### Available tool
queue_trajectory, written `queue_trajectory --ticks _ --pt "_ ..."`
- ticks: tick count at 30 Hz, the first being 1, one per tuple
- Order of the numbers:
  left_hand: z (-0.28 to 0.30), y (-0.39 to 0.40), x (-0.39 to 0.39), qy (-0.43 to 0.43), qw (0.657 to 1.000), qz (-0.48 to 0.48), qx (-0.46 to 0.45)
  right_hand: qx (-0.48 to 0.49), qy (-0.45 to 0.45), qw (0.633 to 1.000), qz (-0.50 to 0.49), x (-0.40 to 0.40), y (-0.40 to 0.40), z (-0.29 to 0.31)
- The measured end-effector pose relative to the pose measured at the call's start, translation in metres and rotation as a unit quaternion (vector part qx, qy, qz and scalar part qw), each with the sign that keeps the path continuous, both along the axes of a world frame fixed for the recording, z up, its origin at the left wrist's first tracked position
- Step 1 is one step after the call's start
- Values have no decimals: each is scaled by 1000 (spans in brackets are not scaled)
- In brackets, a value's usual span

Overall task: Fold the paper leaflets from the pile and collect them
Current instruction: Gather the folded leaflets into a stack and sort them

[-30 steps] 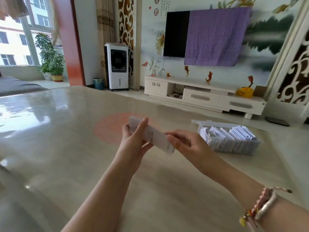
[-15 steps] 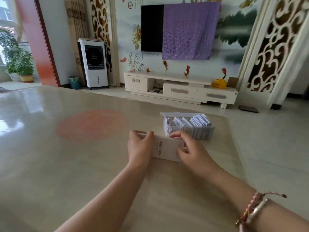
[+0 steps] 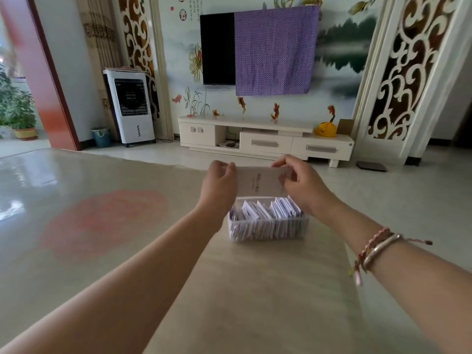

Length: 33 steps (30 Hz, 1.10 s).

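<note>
A folded white paper leaflet [image 3: 258,181] is held in the air between both hands, just above the far side of a clear plastic box [image 3: 268,231]. My left hand [image 3: 219,182] grips its left end and my right hand [image 3: 298,183] pinches its right end. The box stands on the glossy beige table [image 3: 127,238] and holds several folded leaflets standing upright in a row. The pile of unfolded leaflets is not in view.
The table's right edge runs just right of the box, with floor beyond it. Across the room stand a white TV cabinet [image 3: 265,141], a wall TV half covered by a purple cloth [image 3: 275,49], and a white air cooler [image 3: 131,107].
The leaflet was folded and pressed on the table in front of the box; both hands have since lifted it and carried it forward above the box.
</note>
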<state>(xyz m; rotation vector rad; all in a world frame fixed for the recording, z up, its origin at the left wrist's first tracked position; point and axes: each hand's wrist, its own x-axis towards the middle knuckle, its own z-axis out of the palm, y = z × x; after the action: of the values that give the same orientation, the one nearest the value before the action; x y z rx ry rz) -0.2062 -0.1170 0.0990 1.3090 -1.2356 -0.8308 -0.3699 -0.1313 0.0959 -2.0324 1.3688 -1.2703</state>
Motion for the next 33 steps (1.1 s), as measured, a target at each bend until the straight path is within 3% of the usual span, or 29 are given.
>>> queue_trajectory --ticks 9,17,22,24,28,33 --pt "-24 -87 -25 -46 994 -34 91 68 85 994 5 -34 -80 -26" --pt "-37 -85 -23 -219 976 2 -3 140 123 982 19 -42 -83 -43" --pt "-52 -62 -2 -293 950 81 -72 188 29 980 -56 -52 -74 -51" --pt "-62 -51 2 -332 938 59 -81 246 7 967 -69 -53 -71 -60" --pt "-80 -34 6 -399 904 -80 -133 285 -23 953 -104 -50 -69 -75" --pt "-87 -31 9 -453 873 -158 -87 301 -13 947 -113 -39 -68 -69"
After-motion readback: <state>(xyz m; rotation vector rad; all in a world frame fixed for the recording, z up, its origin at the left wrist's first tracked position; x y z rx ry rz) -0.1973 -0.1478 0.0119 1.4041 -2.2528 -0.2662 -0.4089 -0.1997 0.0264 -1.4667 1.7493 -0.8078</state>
